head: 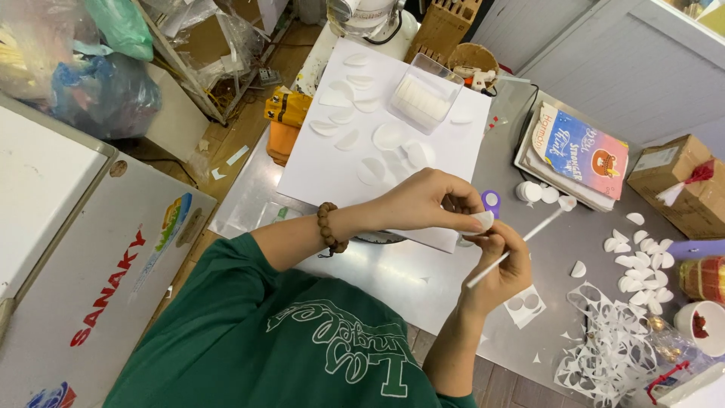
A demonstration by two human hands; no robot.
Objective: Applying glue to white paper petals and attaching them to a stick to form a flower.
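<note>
Left hand (423,202) pinching curved white paper petal (482,220), right hand (500,266) gripping thin white stick (521,240), matte metal table (393,276)

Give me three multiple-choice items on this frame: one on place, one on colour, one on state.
1. Where does the clear plastic box stand?
A. on the white sheet
B. on the book
C. on the floor

2. What colour is the person's shirt?
A. red
B. green
C. yellow

3. What is the right hand doing?
A. lying flat and empty on the table
B. holding a thin white stick
C. gripping scissors

Answers:
1 A: the box sits on the white sheet among paper petals.
2 B: the sleeve and back are dark green.
3 B: the white stick runs through its fingers, while the left hand pinches a white petal at the stick.
</note>
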